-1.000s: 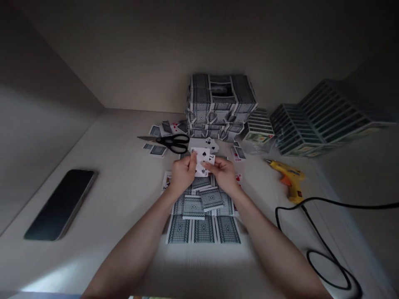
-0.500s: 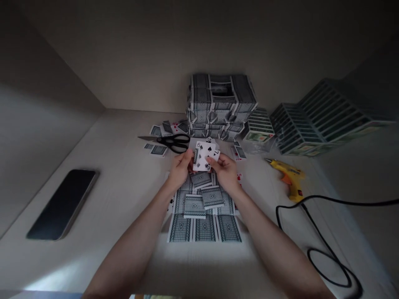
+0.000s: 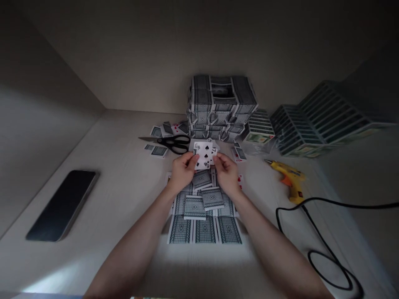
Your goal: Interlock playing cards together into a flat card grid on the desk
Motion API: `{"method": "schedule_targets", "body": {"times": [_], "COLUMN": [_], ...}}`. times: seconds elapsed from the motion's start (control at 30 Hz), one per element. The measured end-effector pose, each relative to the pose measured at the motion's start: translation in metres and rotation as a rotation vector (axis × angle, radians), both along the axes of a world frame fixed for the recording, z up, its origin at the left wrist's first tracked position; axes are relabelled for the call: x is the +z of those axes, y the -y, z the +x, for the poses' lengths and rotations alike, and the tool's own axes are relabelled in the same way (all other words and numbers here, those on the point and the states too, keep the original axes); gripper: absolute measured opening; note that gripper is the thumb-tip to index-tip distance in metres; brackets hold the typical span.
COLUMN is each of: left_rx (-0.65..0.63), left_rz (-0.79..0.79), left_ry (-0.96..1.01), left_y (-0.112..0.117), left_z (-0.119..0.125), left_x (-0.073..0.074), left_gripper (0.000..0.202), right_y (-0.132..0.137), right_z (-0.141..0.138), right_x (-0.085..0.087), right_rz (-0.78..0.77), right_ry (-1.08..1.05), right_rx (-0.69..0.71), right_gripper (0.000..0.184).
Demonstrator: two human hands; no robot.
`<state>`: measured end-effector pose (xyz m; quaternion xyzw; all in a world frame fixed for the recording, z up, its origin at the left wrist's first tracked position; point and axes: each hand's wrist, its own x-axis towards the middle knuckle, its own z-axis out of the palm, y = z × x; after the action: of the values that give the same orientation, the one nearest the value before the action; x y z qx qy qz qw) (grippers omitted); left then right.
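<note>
Two playing cards are held face up between my hands. My left hand [image 3: 183, 169] pinches the left edge of the six of spades [image 3: 203, 155]. On the other side, my right hand [image 3: 227, 170] grips the seven card [image 3: 214, 153], which is partly covered by the six. Below my hands lie several face-down cards [image 3: 205, 230] with grey patterned backs, some joined in rows. Loose folded cards [image 3: 213, 198] rest on top of them. Just beyond my left hand are black-handled scissors [image 3: 174, 142].
Behind the cards stands a box-like structure built from cards [image 3: 221, 104]. Stacked card boxes [image 3: 311, 124] are at the back right. A yellow glue gun [image 3: 289, 178] with a black cord [image 3: 330, 253] lies on the right, a phone [image 3: 62, 205] on the left.
My left thumb has moved onto the front of the six of spades. My right thumb has shifted right, off the six and onto the seven.
</note>
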<state>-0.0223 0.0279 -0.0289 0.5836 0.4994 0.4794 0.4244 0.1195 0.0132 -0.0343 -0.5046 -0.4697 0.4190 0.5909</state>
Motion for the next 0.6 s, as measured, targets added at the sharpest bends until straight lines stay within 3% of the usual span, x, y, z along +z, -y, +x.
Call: {"method": "schedule_targets", "body": {"times": [0.13, 0.33, 0.6], "left_rx": [0.011, -0.073, -0.077], "left_rz": [0.033, 0.098, 0.453], "left_ry": [-0.025, -0.113, -0.487], "left_y": [0.0, 0.003, 0.013], "left_z": [0.001, -0.001, 0.002], "left_x": [-0.001, -0.001, 0.004], "left_gripper": [0.027, 0.026, 0.027], "right_y": [0.0, 0.003, 0.011], "right_z": [0.0, -0.002, -0.004], "right_x": [-0.001, 0.001, 0.002], "right_rz": [-0.007, 0.011, 0.099], "right_ry": [-0.008, 0.021, 0.37], "right_rx": [0.001, -0.019, -0.2], "right_gripper": [0.024, 0.019, 0.018]}}
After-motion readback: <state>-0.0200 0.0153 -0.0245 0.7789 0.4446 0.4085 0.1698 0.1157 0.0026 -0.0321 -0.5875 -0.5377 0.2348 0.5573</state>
